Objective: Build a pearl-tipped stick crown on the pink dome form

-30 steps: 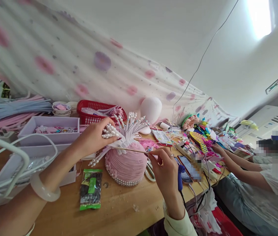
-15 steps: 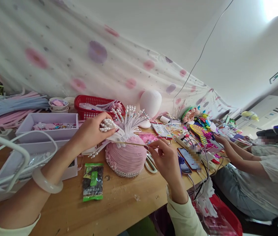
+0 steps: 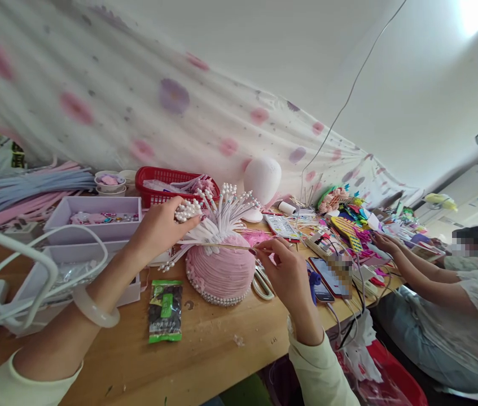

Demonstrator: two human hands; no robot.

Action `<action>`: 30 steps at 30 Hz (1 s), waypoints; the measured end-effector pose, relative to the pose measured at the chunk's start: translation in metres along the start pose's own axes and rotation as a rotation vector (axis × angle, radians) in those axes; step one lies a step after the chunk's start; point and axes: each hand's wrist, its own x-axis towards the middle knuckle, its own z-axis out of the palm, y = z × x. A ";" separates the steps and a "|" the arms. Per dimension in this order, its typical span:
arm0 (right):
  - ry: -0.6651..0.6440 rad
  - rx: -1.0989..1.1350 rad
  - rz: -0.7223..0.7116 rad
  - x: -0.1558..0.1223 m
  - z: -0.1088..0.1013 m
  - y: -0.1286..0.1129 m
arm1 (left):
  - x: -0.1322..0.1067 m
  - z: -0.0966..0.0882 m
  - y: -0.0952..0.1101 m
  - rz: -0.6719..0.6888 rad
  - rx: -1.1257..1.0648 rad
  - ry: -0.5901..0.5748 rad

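Observation:
A pink dome-shaped cap point(image 3: 220, 270) with a pearl-beaded lower edge stands on the table. From its top rises a fan of white stems tipped with pearl beads point(image 3: 232, 206). My left hand point(image 3: 165, 225) is closed around one bunch of these pearl-tipped stems point(image 3: 188, 210), bent to the left of the cap. My right hand point(image 3: 279, 265) pinches the right end of a thin brown stick point(image 3: 234, 246). The stick lies level across the upper front of the cap, its left end among the white stems at the base of the bunch.
A black-and-green packet point(image 3: 165, 311) lies in front of the cap. Scissors point(image 3: 263, 283) and phones point(image 3: 329, 276) are to the right. Lilac boxes point(image 3: 95, 230), a red basket point(image 3: 148, 194) and a white foam head point(image 3: 262, 181) stand behind. A co-worker's hands point(image 3: 385, 242) are at the far right.
The whole view has shifted slightly, so things sit a little further right. Both hands keep their holds on the stem bunch and the stick, with hardly any movement against the cap.

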 end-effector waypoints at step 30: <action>-0.017 0.170 0.095 0.006 0.008 0.001 | 0.000 0.004 0.000 -0.049 -0.026 0.039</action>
